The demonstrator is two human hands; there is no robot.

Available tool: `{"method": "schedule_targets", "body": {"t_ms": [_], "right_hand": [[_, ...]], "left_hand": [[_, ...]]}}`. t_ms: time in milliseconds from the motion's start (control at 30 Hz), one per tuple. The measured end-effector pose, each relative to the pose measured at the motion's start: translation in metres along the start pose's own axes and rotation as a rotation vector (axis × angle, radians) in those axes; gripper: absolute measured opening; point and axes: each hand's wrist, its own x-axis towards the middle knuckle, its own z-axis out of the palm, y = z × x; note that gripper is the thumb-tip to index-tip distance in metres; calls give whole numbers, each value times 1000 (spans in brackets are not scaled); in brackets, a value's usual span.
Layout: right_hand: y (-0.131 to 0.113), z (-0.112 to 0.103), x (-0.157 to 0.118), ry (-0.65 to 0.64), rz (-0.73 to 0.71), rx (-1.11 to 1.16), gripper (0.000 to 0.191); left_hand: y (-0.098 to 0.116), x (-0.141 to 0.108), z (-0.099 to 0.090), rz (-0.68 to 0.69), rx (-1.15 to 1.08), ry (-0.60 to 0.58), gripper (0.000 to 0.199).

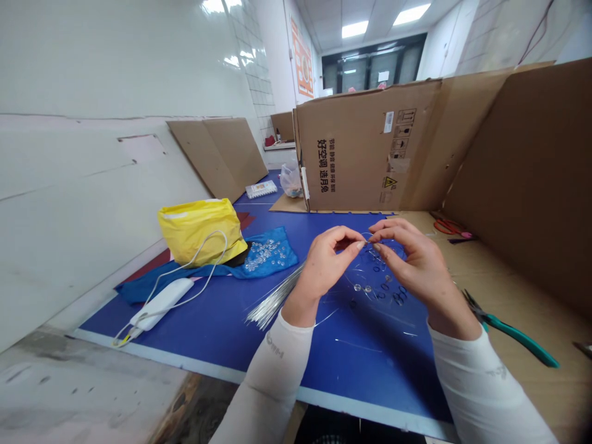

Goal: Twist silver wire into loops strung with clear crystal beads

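Both hands meet above the blue table (277, 308). My left hand (329, 259) pinches a thin wire (366, 241) between thumb and fingers. My right hand (411, 256) is closed on the same wire, its fingertips close to the left ones. Under and between the hands lie small dark rings (384, 288) and clear beads (357, 287). A bundle of silvery wires (272, 302) lies by my left wrist. Farther left, many clear beads (266, 253) rest on a blue cloth (287, 250).
Green-handled pliers (518, 338) and red scissors (446, 227) lie on cardboard at the right. A large cardboard box (361, 148) stands behind the hands. A yellow bag (201, 231) and a white power strip (161, 302) with a cable are at the left.
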Motion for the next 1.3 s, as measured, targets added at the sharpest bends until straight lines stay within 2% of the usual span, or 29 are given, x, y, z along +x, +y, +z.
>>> {"method": "schedule_targets", "body": {"t_ms": [100,233,367,533,667,767,867,967,1033,1100,1200,1300], "right_hand": [[-4,-2,0,30,-23,11,14],[-13,-9,0,79,-28,47,14],[-20,-19,-7,148,47,82,11],[-19,-36,-28,230,136,16,10],[3,-60,-60,186,211,-111,12],[40,-85,-96,-11,366,-306,20],[85,-110,-141,-169,453,-482,27],[117,-130,-182,-217,584,-662,35],[123,-137,-201,-244,674,-685,33],[119,-139,-209,-267,725,-622,27],[107,-135,-208,-224,743,-605,28],[102,-129,-202,-194,710,-608,33]], "left_hand": [[4,-1,-1,37,16,14,6],[9,-3,-4,188,76,64,5],[14,-5,-5,338,153,105,6],[19,-9,-5,527,227,140,5],[19,-14,-3,667,277,173,10],[19,-16,-1,768,290,187,15],[21,-18,0,839,316,211,17],[23,-19,2,883,373,238,17],[23,-19,3,917,407,249,19],[23,-19,4,937,413,250,21],[23,-19,6,903,391,242,19],[22,-19,7,799,358,249,14]]}}
